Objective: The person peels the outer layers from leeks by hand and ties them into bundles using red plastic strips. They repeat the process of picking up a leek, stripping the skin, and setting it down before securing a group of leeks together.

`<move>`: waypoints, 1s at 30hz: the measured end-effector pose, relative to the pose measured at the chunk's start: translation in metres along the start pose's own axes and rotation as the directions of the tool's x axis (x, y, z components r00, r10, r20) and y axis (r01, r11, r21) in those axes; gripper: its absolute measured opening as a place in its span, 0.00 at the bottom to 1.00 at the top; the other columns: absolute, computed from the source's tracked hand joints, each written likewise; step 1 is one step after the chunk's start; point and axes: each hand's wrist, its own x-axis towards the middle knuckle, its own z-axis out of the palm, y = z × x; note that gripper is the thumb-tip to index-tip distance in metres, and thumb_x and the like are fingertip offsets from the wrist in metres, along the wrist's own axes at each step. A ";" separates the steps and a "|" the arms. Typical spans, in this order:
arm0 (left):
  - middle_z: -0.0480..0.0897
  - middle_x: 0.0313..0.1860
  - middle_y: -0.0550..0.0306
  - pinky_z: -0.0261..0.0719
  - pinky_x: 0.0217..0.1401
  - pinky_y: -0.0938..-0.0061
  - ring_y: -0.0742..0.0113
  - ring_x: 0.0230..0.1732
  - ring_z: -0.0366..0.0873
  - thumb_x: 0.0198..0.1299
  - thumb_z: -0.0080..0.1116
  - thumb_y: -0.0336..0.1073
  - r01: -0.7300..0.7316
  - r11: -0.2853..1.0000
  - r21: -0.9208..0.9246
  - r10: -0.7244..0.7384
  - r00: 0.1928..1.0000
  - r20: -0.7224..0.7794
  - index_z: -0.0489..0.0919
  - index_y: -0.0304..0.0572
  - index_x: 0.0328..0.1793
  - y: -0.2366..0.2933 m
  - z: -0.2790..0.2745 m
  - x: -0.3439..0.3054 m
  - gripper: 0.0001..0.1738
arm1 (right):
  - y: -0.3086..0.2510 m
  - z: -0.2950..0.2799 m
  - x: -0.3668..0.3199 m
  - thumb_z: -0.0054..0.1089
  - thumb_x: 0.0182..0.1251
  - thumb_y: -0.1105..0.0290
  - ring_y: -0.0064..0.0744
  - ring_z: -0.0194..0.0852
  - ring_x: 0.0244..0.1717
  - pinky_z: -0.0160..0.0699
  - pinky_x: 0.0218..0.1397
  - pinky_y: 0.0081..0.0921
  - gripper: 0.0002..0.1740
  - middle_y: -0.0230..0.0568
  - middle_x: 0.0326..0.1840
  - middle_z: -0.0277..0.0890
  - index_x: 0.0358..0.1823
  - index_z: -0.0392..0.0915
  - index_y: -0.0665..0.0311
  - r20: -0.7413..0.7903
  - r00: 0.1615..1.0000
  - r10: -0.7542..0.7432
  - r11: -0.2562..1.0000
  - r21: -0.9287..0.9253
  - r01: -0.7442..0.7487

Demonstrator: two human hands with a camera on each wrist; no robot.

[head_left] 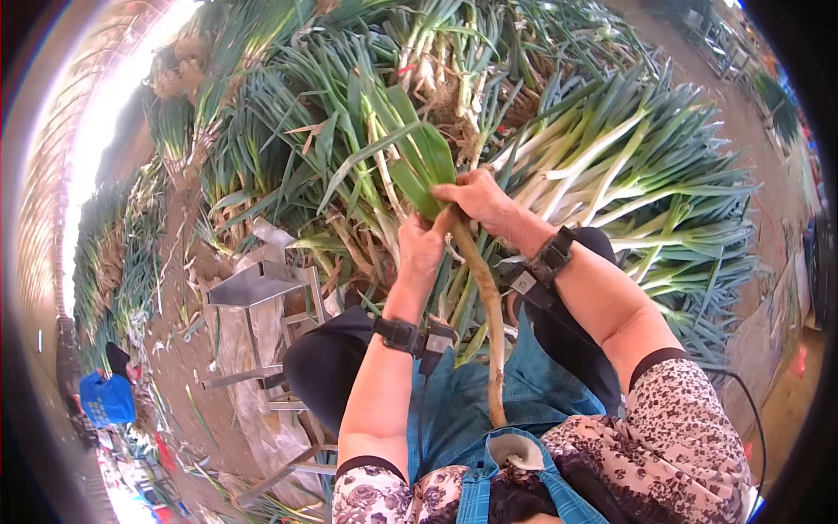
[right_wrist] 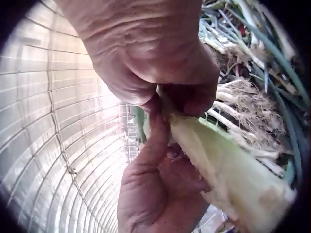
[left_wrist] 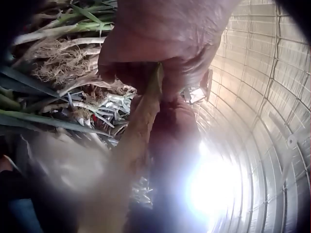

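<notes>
One large green onion (head_left: 483, 279) runs from between the hands down to the apron, its broad leaves (head_left: 425, 162) fanning out beyond them. My left hand (head_left: 421, 247) grips it at the base of the leaves. Right beside it, my right hand (head_left: 485, 203) pinches the same spot, thumb against curled fingers. Close up in the right wrist view, the pale stalk (right_wrist: 228, 167) shows a ragged, torn-edged outer layer at the pinch. From the left wrist, the brownish stalk (left_wrist: 131, 141) crosses below the hand, partly blurred.
Piled green onions (head_left: 602, 157) lie at the right, and bundles with roots (head_left: 436, 79) lie ahead. At the left stands a metal stool or frame (head_left: 262, 284). A blue container (head_left: 107, 399) sits farther left. A dark cable (head_left: 751, 393) curves by the right arm.
</notes>
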 end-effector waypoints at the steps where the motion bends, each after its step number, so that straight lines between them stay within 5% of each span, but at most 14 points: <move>1: 0.79 0.33 0.67 0.68 0.33 0.81 0.81 0.30 0.70 0.64 0.60 0.39 -0.064 0.998 0.011 0.064 0.998 -0.006 0.80 0.39 0.44 0.001 0.005 0.006 0.11 | -0.008 -0.003 0.001 0.69 0.53 0.65 0.23 0.70 0.21 0.68 0.22 0.27 0.17 0.35 0.23 0.77 0.30 0.82 0.76 -0.077 0.997 -0.008 1.000 -0.008 0.007; 4: 0.79 0.33 0.65 0.68 0.33 0.79 0.78 0.31 0.70 0.63 0.60 0.40 -0.122 0.982 0.147 0.124 0.992 -0.005 0.80 0.34 0.43 0.014 0.020 0.007 0.14 | -0.019 -0.018 0.016 0.68 0.54 0.66 0.24 0.67 0.17 0.65 0.19 0.26 0.15 0.36 0.20 0.75 0.26 0.81 0.75 -0.234 0.972 0.006 1.000 0.006 -0.005; 6: 0.82 0.29 0.52 0.72 0.34 0.73 0.73 0.31 0.74 0.62 0.59 0.38 -0.106 0.856 0.505 0.106 0.994 0.028 0.79 0.29 0.39 0.007 0.022 -0.003 0.15 | -0.018 -0.031 0.034 0.66 0.58 0.67 0.26 0.70 0.16 0.68 0.19 0.27 0.13 0.39 0.20 0.76 0.26 0.80 0.72 -0.289 0.957 0.030 0.973 0.226 0.038; 7: 0.80 0.26 0.48 0.72 0.32 0.68 0.67 0.28 0.74 0.58 0.61 0.42 -0.096 0.867 0.490 0.122 0.992 -0.020 0.77 0.27 0.37 0.005 0.024 -0.016 0.19 | -0.022 -0.040 0.036 0.66 0.60 0.66 0.27 0.71 0.16 0.69 0.19 0.27 0.13 0.39 0.20 0.77 0.27 0.81 0.72 -0.276 0.961 0.010 0.963 0.263 0.065; 9: 0.80 0.24 0.48 0.72 0.30 0.65 0.64 0.26 0.75 0.56 0.63 0.44 0.204 0.824 0.528 -0.183 0.979 -0.094 0.77 0.28 0.37 -0.052 -0.017 -0.028 0.20 | -0.026 -0.052 0.031 0.65 0.62 0.64 0.27 0.73 0.18 0.72 0.20 0.26 0.14 0.39 0.23 0.78 0.29 0.81 0.71 -0.240 0.970 -0.036 0.942 0.315 0.113; 12: 0.79 0.23 0.48 0.73 0.30 0.66 0.64 0.25 0.76 0.54 0.64 0.46 0.098 0.728 0.679 -0.250 0.959 0.130 0.78 0.29 0.34 -0.084 -0.067 -0.060 0.21 | -0.030 -0.054 0.017 0.65 0.63 0.64 0.26 0.74 0.20 0.75 0.23 0.27 0.14 0.38 0.25 0.78 0.32 0.81 0.71 -0.176 0.983 -0.053 0.927 0.358 0.114; 14: 0.80 0.24 0.48 0.75 0.33 0.68 0.65 0.28 0.78 0.56 0.62 0.45 -0.024 0.580 0.814 0.030 1.000 0.008 0.79 0.29 0.35 -0.070 -0.071 -0.044 0.20 | -0.022 -0.050 0.014 0.64 0.64 0.64 0.27 0.76 0.25 0.77 0.27 0.27 0.14 0.37 0.29 0.79 0.36 0.80 0.70 -0.103 0.994 -0.045 0.920 0.384 0.082; 15: 0.83 0.30 0.48 0.77 0.37 0.71 0.63 0.32 0.80 0.60 0.60 0.44 -0.109 0.557 0.823 0.038 0.994 0.105 0.80 0.29 0.38 -0.018 -0.047 -0.033 0.20 | -0.020 -0.046 0.011 0.63 0.65 0.64 0.27 0.78 0.30 0.79 0.32 0.27 0.14 0.37 0.33 0.79 0.40 0.79 0.70 -0.023 0.999 -0.045 0.915 0.400 0.051; 16: 0.85 0.36 0.50 0.78 0.41 0.71 0.61 0.37 0.82 0.63 0.57 0.44 0.149 0.816 0.559 -0.074 0.985 -0.154 0.81 0.33 0.43 -0.003 -0.031 -0.022 0.18 | -0.022 -0.041 0.007 0.63 0.65 0.64 0.27 0.78 0.30 0.79 0.32 0.27 0.14 0.37 0.33 0.79 0.40 0.79 0.70 -0.011 0.999 -0.053 0.916 0.397 0.053; 17: 0.84 0.40 0.53 0.79 0.43 0.69 0.61 0.41 0.83 0.63 0.57 0.44 0.240 0.959 0.153 -0.218 0.964 -0.151 0.81 0.37 0.44 0.026 -0.007 -0.019 0.16 | -0.025 -0.035 0.000 0.62 0.65 0.64 0.27 0.78 0.32 0.79 0.35 0.27 0.14 0.37 0.35 0.79 0.42 0.78 0.70 0.050 0.997 -0.055 0.880 0.474 0.025; 18: 0.84 0.40 0.53 0.79 0.43 0.69 0.61 0.41 0.83 0.63 0.57 0.44 0.230 0.961 0.156 -0.206 0.966 -0.157 0.81 0.37 0.44 0.035 0.005 -0.013 0.16 | -0.028 -0.032 -0.007 0.62 0.66 0.65 0.28 0.78 0.35 0.79 0.39 0.27 0.14 0.38 0.36 0.79 0.44 0.77 0.70 0.108 0.992 -0.061 0.836 0.548 -0.009; 20: 0.83 0.46 0.55 0.77 0.46 0.70 0.63 0.45 0.81 0.64 0.56 0.44 0.408 0.827 -0.388 -0.366 0.913 0.181 0.77 0.37 0.54 0.045 0.018 -0.005 0.20 | -0.032 -0.030 -0.013 0.61 0.67 0.66 0.28 0.79 0.35 0.78 0.43 0.26 0.15 0.37 0.36 0.78 0.46 0.76 0.71 0.180 0.982 -0.056 0.801 0.596 -0.064; 26: 0.83 0.44 0.52 0.78 0.45 0.68 0.61 0.41 0.80 0.59 0.55 0.35 0.378 0.757 -0.533 -0.302 0.926 0.228 0.77 0.38 0.51 0.039 0.022 -0.002 0.15 | -0.036 -0.038 -0.020 0.61 0.66 0.66 0.27 0.78 0.32 0.79 0.35 0.24 0.14 0.38 0.34 0.78 0.46 0.75 0.70 0.308 0.947 -0.094 0.866 0.495 -0.075; 30: 0.82 0.41 0.50 0.76 0.44 0.65 0.58 0.38 0.78 0.54 0.51 0.30 0.422 0.725 -0.544 -0.404 0.901 0.161 0.75 0.37 0.49 0.026 0.026 -0.006 0.15 | -0.025 -0.036 -0.014 0.62 0.65 0.66 0.25 0.78 0.28 0.76 0.27 0.21 0.14 0.38 0.31 0.79 0.42 0.78 0.71 0.287 0.952 -0.108 0.886 0.463 -0.039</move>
